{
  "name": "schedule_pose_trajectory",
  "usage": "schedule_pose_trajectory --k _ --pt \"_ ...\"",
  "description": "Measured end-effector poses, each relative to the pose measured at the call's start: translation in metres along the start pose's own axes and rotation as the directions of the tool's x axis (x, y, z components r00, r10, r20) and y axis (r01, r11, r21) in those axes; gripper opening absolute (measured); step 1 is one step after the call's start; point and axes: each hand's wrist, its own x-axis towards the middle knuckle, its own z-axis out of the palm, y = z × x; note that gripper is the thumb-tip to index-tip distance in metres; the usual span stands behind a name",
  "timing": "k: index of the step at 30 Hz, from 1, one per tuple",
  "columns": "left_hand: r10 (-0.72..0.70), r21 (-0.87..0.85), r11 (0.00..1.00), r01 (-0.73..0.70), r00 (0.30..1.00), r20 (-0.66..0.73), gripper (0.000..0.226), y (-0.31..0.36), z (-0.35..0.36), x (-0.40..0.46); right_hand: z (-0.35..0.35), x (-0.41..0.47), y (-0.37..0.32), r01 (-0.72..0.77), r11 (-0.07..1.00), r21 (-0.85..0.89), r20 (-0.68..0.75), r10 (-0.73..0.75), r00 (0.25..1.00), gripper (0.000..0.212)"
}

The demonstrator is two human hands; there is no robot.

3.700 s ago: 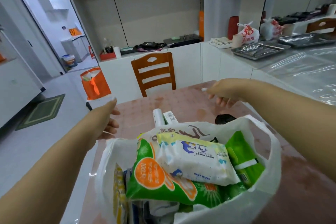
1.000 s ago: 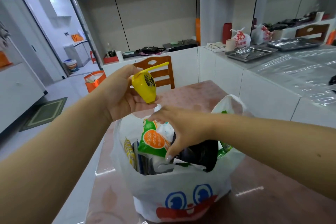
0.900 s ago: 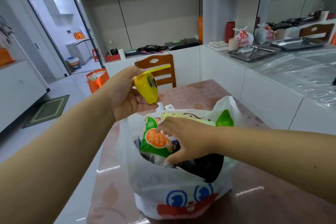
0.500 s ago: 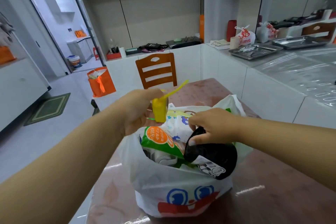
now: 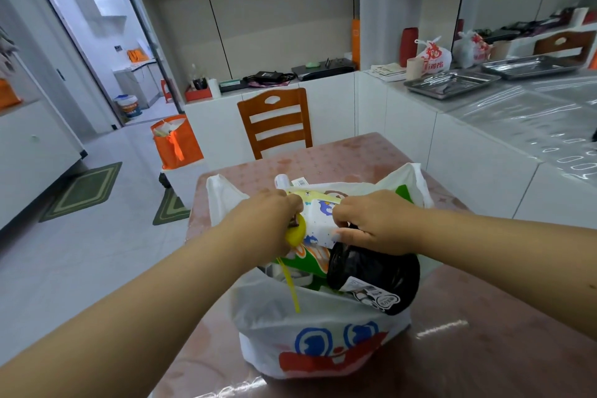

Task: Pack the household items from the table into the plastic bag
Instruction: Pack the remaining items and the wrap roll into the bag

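1. Your left hand (image 5: 271, 223) is curled tight around a smooth yellow plastic item (image 5: 295, 234), rounded like a small disc, pressed down at the mouth of the plastic bag (image 5: 323, 326).
2. A thin yellow strap (image 5: 290, 284) trails from under that hand and hangs over the bag's near wall.
3. Your right hand (image 5: 374, 220) is closed too, fingers pinching the edge of a soft white wipes pack (image 5: 318, 226) with blue cartoon prints; its lettering is too small to read.
4. Just below your right hand sits a glossy black roll (image 5: 374, 275), crinkled film, with a white label whose print I cannot make out.
5. Between your two hands and lower, a shiny green packet (image 5: 310, 263) shows an orange round patch.
6. The bag itself is thin white film, standing upright on the glossy pinkish table (image 5: 484, 349) right under both hands, with blue cartoon eyes and a red mouth printed on its front.
7. Beyond your hands, a wooden chair (image 5: 274, 121) faces the table's far edge.
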Motion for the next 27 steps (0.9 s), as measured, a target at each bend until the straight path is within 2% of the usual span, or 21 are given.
schedule_pose_trajectory --k 3,6,8,11,12,14,16,18,22,24,27 --pt "0.027 0.081 0.996 -0.026 1.0 -0.011 0.066 -0.003 -0.002 0.003 0.0 0.001 -0.001 0.026 0.999 -0.034 -0.057 -0.028 0.998 0.064" --pt "0.042 0.035 0.999 -0.042 0.999 -0.004 0.064 -0.001 0.0 0.007 0.003 0.004 0.0 0.064 0.997 -0.034 -0.131 -0.068 0.989 0.072" --pt "0.033 -0.004 0.999 -0.033 0.999 0.004 0.065 0.002 0.002 0.009 0.009 0.005 0.001 0.092 0.995 -0.027 -0.148 -0.095 0.984 0.069" --pt "0.042 0.001 0.999 -0.042 0.999 -0.015 0.067 0.003 0.004 0.007 0.021 0.004 0.002 0.149 0.986 -0.071 -0.262 -0.163 0.951 0.051" --pt "0.057 0.022 0.998 -0.056 0.998 -0.03 0.069 0.004 0.005 0.006 0.022 0.004 0.003 0.152 0.984 -0.094 -0.301 -0.174 0.938 0.05" --pt "0.091 0.044 0.995 -0.089 0.995 -0.047 0.072 0.006 0.005 0.003 0.022 0.005 0.002 0.162 0.984 -0.068 -0.289 -0.175 0.941 0.054" --pt "0.094 0.008 0.996 -0.094 0.995 -0.035 0.073 0.007 0.005 0.001 0.013 0.005 0.0 0.097 0.995 -0.023 -0.154 -0.099 0.983 0.057" --pt "0.071 -0.045 0.996 -0.072 0.997 -0.019 0.076 0.007 0.004 -0.001 0.004 0.005 0.003 0.057 0.998 0.007 -0.131 -0.055 0.99 0.063" --pt "-0.003 -0.148 0.989 -0.001 1.0 -0.025 0.081 0.002 -0.007 -0.008 -0.023 0.005 0.009 -0.013 0.993 0.116 -0.208 0.037 0.977 0.058" --pt "-0.011 -0.191 0.982 0.0 0.998 -0.058 0.079 -0.001 -0.014 -0.013 -0.04 0.009 0.009 -0.033 0.991 0.127 -0.295 0.069 0.953 0.055" --pt "0.003 -0.401 0.915 -0.037 0.996 -0.084 0.085 -0.005 -0.023 -0.022 -0.061 0.023 0.01 -0.111 0.973 0.201 -0.428 0.189 0.884 0.058"
